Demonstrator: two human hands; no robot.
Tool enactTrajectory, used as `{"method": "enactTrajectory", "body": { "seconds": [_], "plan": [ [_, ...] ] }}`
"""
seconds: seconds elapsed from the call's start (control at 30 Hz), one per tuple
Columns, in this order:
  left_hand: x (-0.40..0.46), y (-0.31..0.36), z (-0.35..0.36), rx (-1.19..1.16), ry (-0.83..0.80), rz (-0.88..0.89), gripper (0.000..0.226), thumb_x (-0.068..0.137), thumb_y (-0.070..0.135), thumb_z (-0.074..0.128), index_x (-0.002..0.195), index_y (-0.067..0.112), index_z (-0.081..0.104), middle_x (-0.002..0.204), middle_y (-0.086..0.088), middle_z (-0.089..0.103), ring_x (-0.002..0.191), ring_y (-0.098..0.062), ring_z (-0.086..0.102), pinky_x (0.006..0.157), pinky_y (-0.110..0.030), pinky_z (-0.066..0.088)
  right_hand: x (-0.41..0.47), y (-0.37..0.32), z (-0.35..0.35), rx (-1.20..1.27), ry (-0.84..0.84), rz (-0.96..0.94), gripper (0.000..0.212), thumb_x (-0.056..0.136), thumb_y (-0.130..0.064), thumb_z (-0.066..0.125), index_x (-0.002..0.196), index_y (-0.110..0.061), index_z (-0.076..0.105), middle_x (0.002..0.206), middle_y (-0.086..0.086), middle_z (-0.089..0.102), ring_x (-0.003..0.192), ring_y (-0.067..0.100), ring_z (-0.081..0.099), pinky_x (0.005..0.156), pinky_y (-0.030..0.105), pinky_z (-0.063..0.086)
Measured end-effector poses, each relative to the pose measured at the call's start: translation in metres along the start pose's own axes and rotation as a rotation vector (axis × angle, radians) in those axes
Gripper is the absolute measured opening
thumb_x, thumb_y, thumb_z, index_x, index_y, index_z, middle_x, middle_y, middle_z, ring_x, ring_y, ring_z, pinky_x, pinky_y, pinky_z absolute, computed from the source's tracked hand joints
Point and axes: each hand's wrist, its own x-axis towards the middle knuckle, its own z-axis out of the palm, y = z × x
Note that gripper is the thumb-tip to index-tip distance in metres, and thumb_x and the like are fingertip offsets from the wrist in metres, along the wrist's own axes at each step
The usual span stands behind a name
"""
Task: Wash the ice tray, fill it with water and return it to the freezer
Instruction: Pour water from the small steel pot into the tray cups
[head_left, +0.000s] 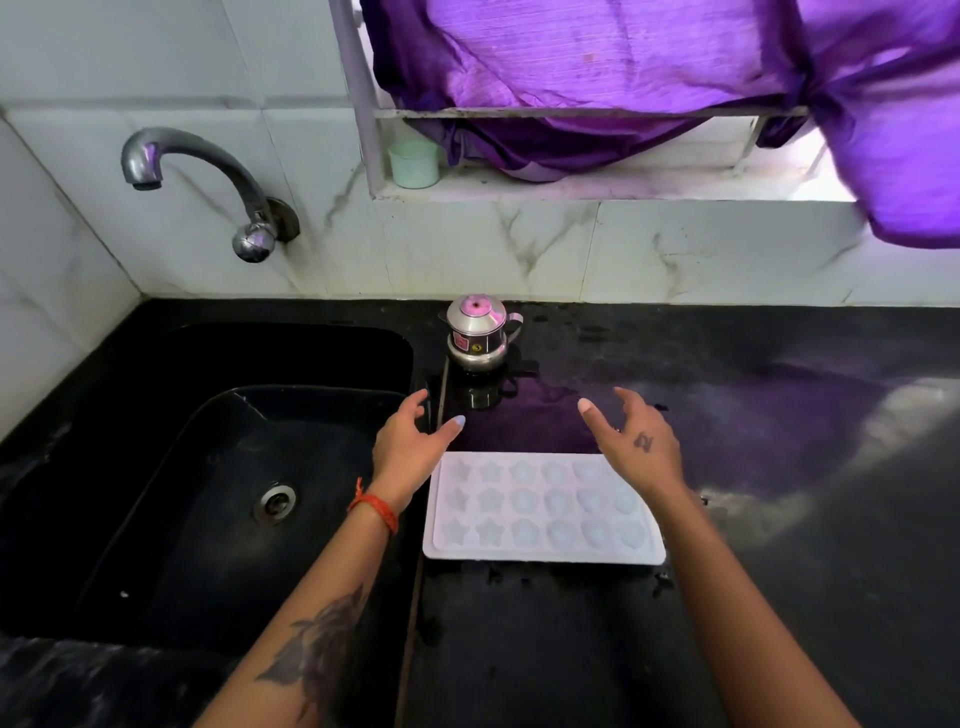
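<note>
A white ice tray (540, 512) with star and shell shaped cells lies flat on the black counter (753, 545), just right of the sink. My left hand (410, 447) hovers over the tray's far left corner, fingers spread, holding nothing. Above the tray's far right corner is my right hand (636, 441), also open and empty, covering part of that corner. The black sink (218, 467) lies to the left with its drain (275, 501) visible. A metal tap (208, 176) sticks out of the tiled wall above the sink; no water runs from it.
A small steel pot with a pink-knobbed lid (480, 332) stands on the counter behind the tray. A pale green cup (414, 162) rests on the window ledge. A purple curtain (675, 78) hangs over the window, top right. The counter looks wet near the tray.
</note>
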Motion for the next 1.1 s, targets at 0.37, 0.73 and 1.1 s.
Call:
{"method": "enactTrajectory", "body": {
  "seconds": [0.37,0.73,1.1],
  "plan": [
    [0.084,0.022,0.019,-0.045,-0.102,0.049,0.085,0.077,0.038,0.075,0.147,0.02,0.031,0.148,-0.008,0.041,0.131,-0.028,0.045,0.107,-0.045,0.04,0.077,-0.061,0.031,0.017,-0.072,-0.089,0.072,0.087,-0.063,0.047,0.143,-0.019,0.037,0.144,0.01,0.044,0.131,0.026,0.043,0.102,0.039,0.038],
    [0.134,0.016,0.046,-0.123,-0.082,0.131,0.092,0.052,0.062,0.074,0.133,0.026,0.048,0.127,0.003,0.06,0.116,-0.013,0.057,0.099,-0.034,0.047,0.138,-0.087,0.07,0.137,-0.161,-0.104,0.053,0.087,-0.058,0.052,0.118,-0.015,0.055,0.104,0.001,0.062,0.099,0.019,0.058,0.079,0.029,0.043],
    [0.134,0.009,0.054,-0.242,-0.031,0.102,0.069,0.065,0.023,0.085,0.127,0.02,0.055,0.119,-0.002,0.066,0.11,-0.016,0.061,0.098,-0.04,0.048,0.141,-0.083,0.07,0.451,-0.23,0.001,0.037,0.075,-0.044,0.074,0.066,-0.014,0.055,0.087,0.02,0.07,0.089,0.033,0.067,0.085,0.052,0.054]
  ]
}}
